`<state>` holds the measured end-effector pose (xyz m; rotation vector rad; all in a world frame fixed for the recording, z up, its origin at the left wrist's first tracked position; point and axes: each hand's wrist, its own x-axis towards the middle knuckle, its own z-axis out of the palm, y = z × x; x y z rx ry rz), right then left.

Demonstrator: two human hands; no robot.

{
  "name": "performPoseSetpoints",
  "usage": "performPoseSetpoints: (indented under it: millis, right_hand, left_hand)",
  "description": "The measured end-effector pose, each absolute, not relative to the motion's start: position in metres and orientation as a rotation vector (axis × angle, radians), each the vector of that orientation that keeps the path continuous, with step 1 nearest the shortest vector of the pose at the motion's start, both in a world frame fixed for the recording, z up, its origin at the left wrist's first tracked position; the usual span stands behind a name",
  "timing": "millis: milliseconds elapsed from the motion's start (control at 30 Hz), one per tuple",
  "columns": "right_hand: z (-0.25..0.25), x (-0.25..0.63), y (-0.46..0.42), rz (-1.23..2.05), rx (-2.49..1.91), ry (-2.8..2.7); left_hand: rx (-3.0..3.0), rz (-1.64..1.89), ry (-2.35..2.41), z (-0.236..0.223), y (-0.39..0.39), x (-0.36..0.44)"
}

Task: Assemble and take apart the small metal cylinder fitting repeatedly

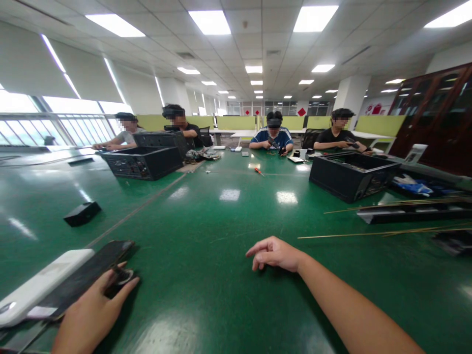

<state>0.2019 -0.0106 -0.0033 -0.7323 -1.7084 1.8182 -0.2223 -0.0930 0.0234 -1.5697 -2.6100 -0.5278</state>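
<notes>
My left hand (94,302) is at the lower left, its thumb and fingers around a small dark part (124,276) with a pale round rim. What kind of part it is, I cannot make out. Just beyond that hand lie a long dark flat panel (88,268) and, alongside it, a white long casing (47,282). My right hand (275,253) hovers over or rests on the green tabletop (206,295) near the middle, fingers loosely bent and apart, holding nothing.
Black computer cases stand at the left (147,160) and right (354,177). An orange screwdriver (258,171) lies mid-table. Thin brass-coloured rods (350,236) and a dark metal rail (413,214) are at right. A black box (83,214) sits left. Several people work across the table.
</notes>
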Motion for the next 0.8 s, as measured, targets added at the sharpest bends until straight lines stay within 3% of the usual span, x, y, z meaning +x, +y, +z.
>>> performPoseSetpoints:
  millis: [800]
  right_hand:
    - [-0.018, 0.186, -0.006, 1.658, -0.714, -1.813]
  left_hand:
    - [-1.688, -0.494, -2.504, 0.025, -0.095, -0.212]
